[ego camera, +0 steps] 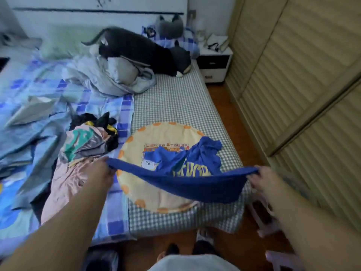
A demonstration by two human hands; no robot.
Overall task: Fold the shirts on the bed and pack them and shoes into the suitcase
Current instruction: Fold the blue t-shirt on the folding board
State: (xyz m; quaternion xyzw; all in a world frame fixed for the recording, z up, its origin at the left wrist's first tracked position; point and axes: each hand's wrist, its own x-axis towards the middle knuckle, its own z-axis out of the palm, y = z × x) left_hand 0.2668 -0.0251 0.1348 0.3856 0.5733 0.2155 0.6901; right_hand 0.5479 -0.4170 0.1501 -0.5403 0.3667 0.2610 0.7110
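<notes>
The blue shirt (pixel 181 178) is stretched between both hands above the round cartoon-print cushion (pixel 156 194) at the near end of the bed (pixel 175 98). The left hand (pixel 105 173) pinches 1 end of the hem and the right hand (pixel 261 177) grips the other, fingers curled round the cloth; the far part of the shirt, with its yellow lettering, lies crumpled on the cushion.

The main risk is a crooked fold: the upper part is bunched and twisted, so laying the hem over it as it lies would likely trap creases and leave the sleeves tucked unevenly. The right end hangs past the bed's edge, and a loosened grip there could let the cloth slide toward the wooden floor (pixel 224 114). The pile of unfolded clothes (pixel 88 141) sits just beside the left hand, so a wide sweep could drag a garment into the fold. No suitcase shows clearly in this view
</notes>
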